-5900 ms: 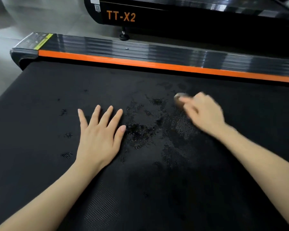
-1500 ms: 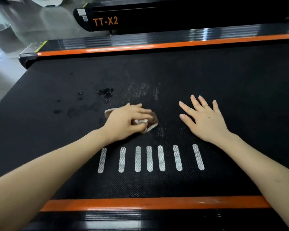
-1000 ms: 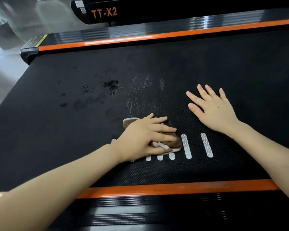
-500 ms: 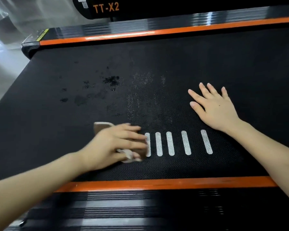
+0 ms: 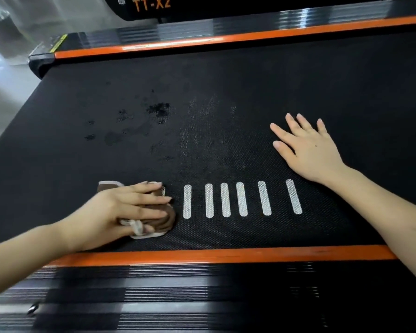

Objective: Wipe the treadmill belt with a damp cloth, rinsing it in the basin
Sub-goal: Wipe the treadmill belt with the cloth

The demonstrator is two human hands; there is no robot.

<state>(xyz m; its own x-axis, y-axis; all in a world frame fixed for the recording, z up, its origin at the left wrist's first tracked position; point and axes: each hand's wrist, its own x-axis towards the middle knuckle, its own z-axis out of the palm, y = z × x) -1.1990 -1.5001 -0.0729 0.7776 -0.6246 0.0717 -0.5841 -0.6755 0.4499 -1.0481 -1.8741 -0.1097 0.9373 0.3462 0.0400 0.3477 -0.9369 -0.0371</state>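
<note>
1. Cover the treadmill belt (image 5: 298, 80) in overlapping strokes, working outward from the left grip (image 5: 120, 210).
2. Press harder on the dark blotches (image 5: 159, 110) ahead of that grip; seemingly not yet lifted.
3. Wipe along the white bars (image 5: 241, 199) just right of it.
4. Leave the right grip (image 5: 308, 147) flat, fingers spread, holding nothing, braced well to the right.
5. Hold the cloth (image 5: 165, 216) bunched under the left grip's curled fingers, pressed to the belt; rinse once soiled.

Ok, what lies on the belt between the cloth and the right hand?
In the head view, a row of white stripes on the treadmill belt runs from the cloth toward the right hand; otherwise bare belt, nothing loose.
</note>
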